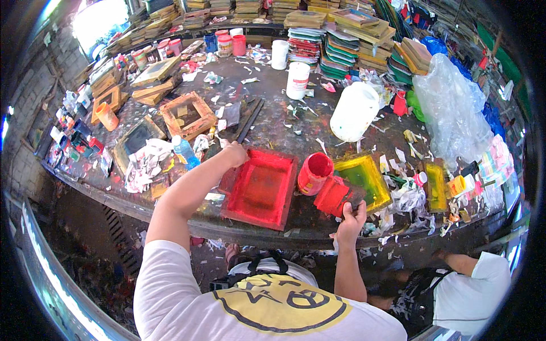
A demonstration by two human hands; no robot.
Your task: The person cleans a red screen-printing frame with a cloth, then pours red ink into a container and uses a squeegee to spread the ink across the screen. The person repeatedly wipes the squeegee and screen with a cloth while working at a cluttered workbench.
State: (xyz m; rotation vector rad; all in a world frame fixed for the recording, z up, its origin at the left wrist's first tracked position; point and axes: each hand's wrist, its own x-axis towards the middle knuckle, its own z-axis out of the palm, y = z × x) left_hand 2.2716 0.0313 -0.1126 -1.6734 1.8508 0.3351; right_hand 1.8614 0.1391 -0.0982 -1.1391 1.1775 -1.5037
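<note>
Squeegee [331, 196], red-coated, pinched in nearly closed grip of right hand [351, 220], just beside 1 red tub [314, 175] on table [227, 82]; at far left corner of framed red screen [259, 188], curled grip of left hand [232, 154], hold impossible to tell.

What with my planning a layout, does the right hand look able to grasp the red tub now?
Probably not while the right hand holds the red-smeared tool, though the red tub stands close by, just beyond that tool.

A bright opening [101, 24] glares beside the grey block wall [52, 55] left of a dark worktable [272, 132].
</note>
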